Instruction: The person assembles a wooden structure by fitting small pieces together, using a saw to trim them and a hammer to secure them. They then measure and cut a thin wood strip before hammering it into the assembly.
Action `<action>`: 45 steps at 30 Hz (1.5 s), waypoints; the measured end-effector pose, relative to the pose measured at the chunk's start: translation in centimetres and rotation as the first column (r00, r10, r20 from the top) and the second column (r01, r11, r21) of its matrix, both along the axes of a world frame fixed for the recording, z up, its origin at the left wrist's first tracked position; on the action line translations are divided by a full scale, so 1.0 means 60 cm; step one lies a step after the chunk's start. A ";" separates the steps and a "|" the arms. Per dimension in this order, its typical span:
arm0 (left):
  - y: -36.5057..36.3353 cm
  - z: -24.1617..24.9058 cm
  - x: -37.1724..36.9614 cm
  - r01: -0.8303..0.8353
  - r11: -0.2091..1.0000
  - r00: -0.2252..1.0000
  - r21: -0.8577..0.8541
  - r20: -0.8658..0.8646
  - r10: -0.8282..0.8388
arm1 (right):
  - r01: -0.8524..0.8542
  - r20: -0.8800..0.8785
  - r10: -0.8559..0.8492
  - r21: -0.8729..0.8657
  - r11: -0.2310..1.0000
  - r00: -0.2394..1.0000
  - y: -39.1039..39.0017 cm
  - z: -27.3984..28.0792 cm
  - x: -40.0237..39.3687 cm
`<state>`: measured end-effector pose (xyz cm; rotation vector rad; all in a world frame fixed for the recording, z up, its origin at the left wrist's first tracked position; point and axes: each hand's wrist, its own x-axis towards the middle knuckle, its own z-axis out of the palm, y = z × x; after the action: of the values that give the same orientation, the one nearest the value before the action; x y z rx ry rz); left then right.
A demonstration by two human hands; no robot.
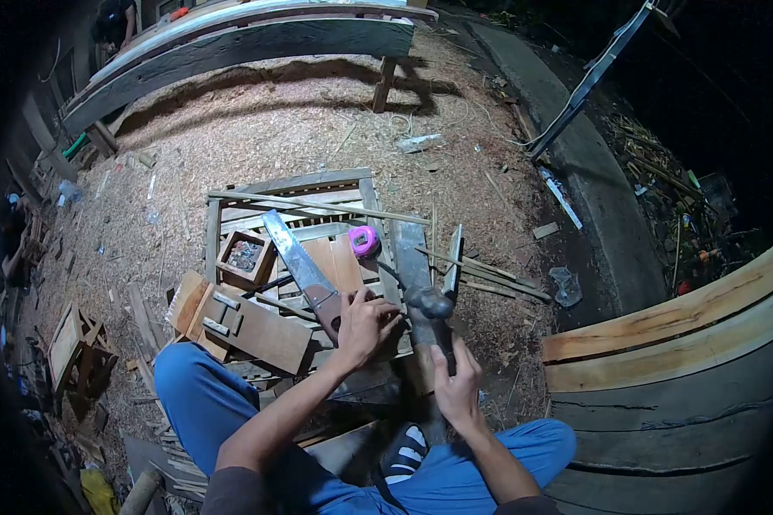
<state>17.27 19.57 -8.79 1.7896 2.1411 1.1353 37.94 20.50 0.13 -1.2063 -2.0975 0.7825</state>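
My right hand (458, 384) is wrapped round the handle of a hammer (429, 302), its dark metal head raised over a grey board (414, 257). My left hand (365, 328) is low beside the handle end of a handsaw (296, 257), fingers bent and pressed together; whatever they grip is hidden. Under these lies a slatted wooden frame (215, 232). On it rest a pink tape measure (363, 241), a small wooden box (246, 257) of small metal pieces, and a wooden piece (262, 336) with two metal fittings.
Thin wooden strips (318, 206) cross the frame. Wide planks (661, 343) lie at the right. A long workbench (249, 47) stands at the back, with another person (116, 24) at its left end. Wood shavings (275, 133) cover the ground.
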 end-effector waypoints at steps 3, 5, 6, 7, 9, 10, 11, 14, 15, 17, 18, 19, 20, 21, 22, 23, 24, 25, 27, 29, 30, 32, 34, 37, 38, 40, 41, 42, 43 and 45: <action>-0.005 0.000 0.000 0.008 1.000 0.999 -0.020 0.034 -0.008 | 0.034 -0.067 -0.031 0.051 0.998 0.997 -0.012 -0.013 0.006; 0.000 0.003 -0.003 0.013 1.000 0.999 -0.010 0.050 -0.012 | -0.018 -0.082 0.023 0.072 0.997 0.996 -0.004 -0.019 0.000; -0.002 0.000 -0.002 0.005 1.000 1.000 -0.010 0.027 -0.005 | -0.019 -0.014 0.019 -0.020 1.000 1.000 -0.002 -0.030 0.001; -0.003 -0.003 -0.003 0.003 1.000 1.000 -0.009 -0.001 -0.003 | -0.009 0.048 0.014 -0.112 0.994 0.999 -0.002 -0.037 0.001; -0.001 -0.004 -0.005 0.005 1.000 1.000 -0.011 -0.013 -0.005 | -0.034 0.037 0.038 -0.102 0.994 0.999 0.003 -0.035 0.000; -0.003 -0.002 -0.005 0.003 1.000 1.000 -0.010 -0.007 -0.003 | -0.042 0.040 0.045 -0.088 0.995 0.998 0.001 -0.026 0.000; -0.004 0.001 -0.003 0.005 1.000 1.000 -0.009 0.000 -0.005 | -0.046 0.042 0.049 -0.073 0.996 0.998 -0.002 -0.014 -0.001; -0.002 0.004 -0.002 0.019 1.000 1.000 0.001 0.023 -0.019 | 0.001 0.066 0.004 -0.076 0.997 0.998 -0.004 0.016 -0.001; -0.002 0.005 -0.003 0.013 1.000 1.000 -0.003 0.023 -0.013 | -0.001 -0.022 0.001 0.018 1.000 1.000 0.000 0.008 0.000; -0.003 0.005 -0.002 0.013 1.000 0.999 -0.006 0.043 -0.013 | 0.050 -0.106 -0.041 0.075 0.996 0.993 -0.004 0.001 0.001; -0.006 0.004 -0.001 0.017 1.000 0.999 -0.010 0.043 -0.016 | 0.053 -0.106 -0.046 0.070 0.996 0.993 -0.008 -0.001 0.002; -0.006 0.005 -0.001 0.011 1.000 0.999 -0.004 0.036 -0.011 | 0.022 -0.046 -0.021 0.037 0.999 0.999 -0.010 -0.002 0.001; -0.003 0.007 -0.001 0.003 1.000 1.000 0.007 0.030 -0.004 | -0.009 0.014 0.009 0.006 1.000 1.000 -0.008 -0.005 0.001; -0.003 0.005 0.002 0.005 1.000 1.000 0.015 0.030 -0.005 | -0.009 0.029 0.011 -0.093 0.996 1.000 -0.002 -0.017 -0.003; -0.004 0.002 0.002 0.000 1.000 1.000 0.003 0.021 0.000 | -0.005 0.020 0.008 -0.100 0.995 1.000 -0.003 -0.023 -0.001; -0.001 -0.001 -0.002 -0.009 1.000 1.000 -0.006 0.008 0.009 | -0.007 0.008 0.008 -0.105 0.994 1.000 0.001 -0.028 -0.002; -0.001 0.001 -0.002 -0.012 1.000 1.000 -0.016 0.019 0.012 | -0.013 0.007 0.013 -0.102 0.995 1.000 0.005 -0.028 -0.004; -0.002 0.001 -0.003 -0.014 1.000 1.000 -0.019 0.022 0.014 | -0.029 0.002 0.029 -0.089 0.996 1.000 0.006 -0.027 -0.003; -0.001 0.002 -0.001 -0.004 1.000 1.000 -0.025 0.029 0.005 | -0.034 0.004 0.035 -0.079 0.996 0.999 0.002 -0.022 0.003; 0.000 0.008 0.001 0.008 1.000 0.999 -0.026 0.042 -0.007 | 0.000 -0.001 -0.001 -0.119 0.993 1.000 -0.001 -0.009 0.001; -0.002 0.009 0.000 0.014 0.999 0.999 -0.030 0.053 -0.013 | -0.007 0.000 0.007 -0.121 0.993 1.000 -0.002 -0.001 -0.001; -0.002 0.005 -0.001 0.006 1.000 0.999 -0.031 0.044 -0.004 | 0.047 -0.083 -0.052 -0.062 0.997 0.995 -0.007 0.010 -0.001; -0.003 0.007 0.000 0.011 0.999 1.000 -0.032 0.027 -0.010 | 0.028 -0.072 -0.031 -0.039 0.999 0.997 -0.012 -0.014 0.008; -0.001 0.001 -0.002 0.011 1.000 1.000 -0.016 0.016 -0.011 | 0.022 0.033 -0.016 -0.196 0.980 0.999 -0.003 -0.031 0.004; 0.001 -0.002 -0.002 0.016 1.000 1.000 -0.009 0.009 -0.016 | 0.017 0.016 -0.014 -0.137 0.990 1.000 -0.002 -0.033 0.004; -0.001 -0.003 -0.002 0.007 1.000 1.000 -0.015 0.004 -0.007 | -0.001 0.001 0.001 -0.078 0.997 1.000 0.001 -0.033 0.000; -0.003 -0.005 -0.001 0.007 1.000 1.000 -0.019 0.007 -0.007 | -0.008 -0.011 0.007 -0.096 0.995 1.000 0.000 -0.031 0.000; -0.003 -0.004 -0.001 0.001 1.000 1.000 -0.014 0.006 -0.001 | -0.011 -0.022 0.009 -0.114 0.993 1.000 -0.003 -0.026 0.003; -0.002 -0.002 0.000 -0.003 1.000 1.000 -0.007 0.003 0.003 | -0.007 -0.019 0.005 -0.116 0.993 1.000 -0.005 -0.023 0.006; -0.001 0.006 0.000 0.004 1.000 1.000 -0.011 -0.006 -0.004 | -0.023 -0.008 0.023 -0.023 0.999 1.000 0.000 -0.016 0.006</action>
<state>17.27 19.54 -8.43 1.7936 2.1421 1.1172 38.28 20.47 -0.86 -1.1916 -2.1049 0.8226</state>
